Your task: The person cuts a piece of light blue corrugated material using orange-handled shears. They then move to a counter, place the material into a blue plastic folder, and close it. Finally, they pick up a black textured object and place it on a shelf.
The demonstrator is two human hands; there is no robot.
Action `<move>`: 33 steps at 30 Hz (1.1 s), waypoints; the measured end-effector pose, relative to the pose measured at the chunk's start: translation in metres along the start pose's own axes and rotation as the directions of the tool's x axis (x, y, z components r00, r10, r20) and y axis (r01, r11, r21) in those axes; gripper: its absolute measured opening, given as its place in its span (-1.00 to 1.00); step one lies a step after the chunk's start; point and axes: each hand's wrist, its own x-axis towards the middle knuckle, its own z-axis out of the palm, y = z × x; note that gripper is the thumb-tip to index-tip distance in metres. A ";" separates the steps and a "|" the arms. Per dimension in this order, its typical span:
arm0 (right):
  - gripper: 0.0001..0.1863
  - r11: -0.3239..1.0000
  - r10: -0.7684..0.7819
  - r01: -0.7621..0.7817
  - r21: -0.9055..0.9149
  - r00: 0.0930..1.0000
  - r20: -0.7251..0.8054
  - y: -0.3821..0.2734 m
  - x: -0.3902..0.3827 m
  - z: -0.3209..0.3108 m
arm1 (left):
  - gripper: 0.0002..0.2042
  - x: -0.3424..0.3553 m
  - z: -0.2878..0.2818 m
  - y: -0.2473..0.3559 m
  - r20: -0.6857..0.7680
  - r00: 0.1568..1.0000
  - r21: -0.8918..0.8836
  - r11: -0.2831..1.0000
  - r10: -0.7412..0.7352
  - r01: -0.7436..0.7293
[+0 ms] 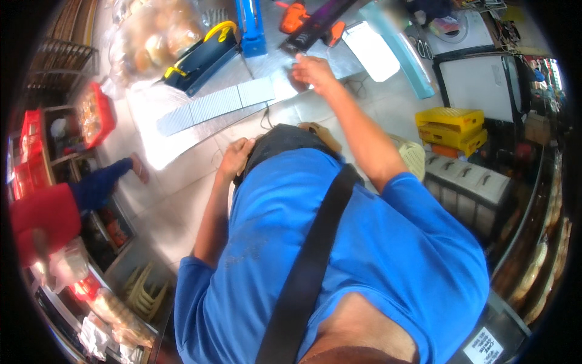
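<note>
My right hand reaches over the metal table with its fingers stretched forward and somewhat apart. Nothing clearly shows in its grip; a dark reddish patch beside the fingers is blurred. Just beyond the fingertips lies a long dark purple-black bar. A row of pale grey, finely ribbed strips runs along the table's near edge, left of that hand. By my dark shorts, my left hand hangs low with curled fingers, and what they hold, if anything, is hidden.
Bagged bread rolls, a dark blue-and-yellow tape dispenser, a blue metal stand and an orange tool occupy the table. Yellow crates stand right. Another person in red is at the left, near red crates.
</note>
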 end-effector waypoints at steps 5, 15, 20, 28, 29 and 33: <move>-0.74 0.997 0.006 -0.003 -0.076 0.999 0.042 0.011 -0.002 0.003 | -0.28 -0.047 0.011 -0.042 0.080 0.993 -0.353 0.930 -0.082 0.105; -0.69 0.975 0.094 -0.086 0.203 0.995 -0.030 -0.009 0.012 0.026 | -0.41 -0.101 0.011 -0.265 -0.002 0.993 -0.139 0.983 -0.121 0.120; -0.81 0.845 0.097 -0.115 0.522 0.993 0.062 -0.001 0.074 -0.002 | -0.55 -0.080 -0.014 -0.271 -0.264 0.964 -0.084 0.996 0.020 -0.043; -0.91 0.869 -0.277 0.242 0.431 0.961 0.019 0.007 -0.049 0.038 | -0.78 -0.054 -0.052 -0.019 -0.528 0.807 0.187 0.963 0.265 -0.195; -0.91 0.902 -0.284 0.254 0.348 0.958 0.038 0.014 -0.070 0.042 | -0.81 -0.050 -0.049 -0.004 -0.562 0.755 0.164 0.940 0.338 -0.298; -0.85 0.941 -0.313 0.332 -0.062 0.926 0.210 0.040 -0.117 0.032 | -0.89 -0.053 -0.041 0.066 -0.577 0.548 0.331 0.787 0.606 -0.521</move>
